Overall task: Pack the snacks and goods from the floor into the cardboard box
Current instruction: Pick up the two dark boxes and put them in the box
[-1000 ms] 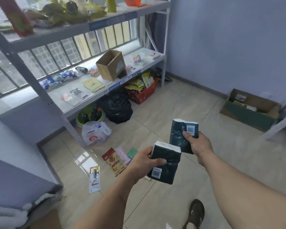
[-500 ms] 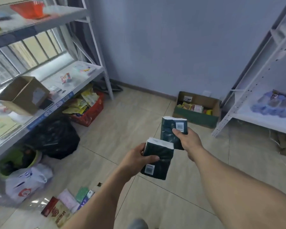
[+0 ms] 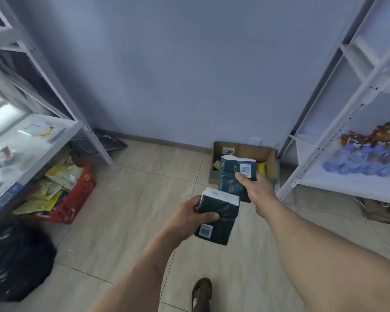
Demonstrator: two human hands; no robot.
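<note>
Tissue packs: near pack [image 3: 216,218] in left fingers [image 3: 208,215], far pack [image 3: 233,179] in right fingers [image 3: 241,176].

Two bare arms stretched forward, each hand gripping a dark pack.

Left hand [image 3: 189,218] lower and nearer, fingers wrapped behind its tissue pack [image 3: 217,218], thumb laid flat across the front face. Right hand [image 3: 256,188] higher and further out, wrist bent slightly inward, thumb pressed onto the front of the second tissue pack [image 3: 235,177], fingers hidden behind it. Forearms bare, converging from the lower corners toward the middle. One sandalled foot [image 3: 202,293] planted at the bottom edge.
</note>
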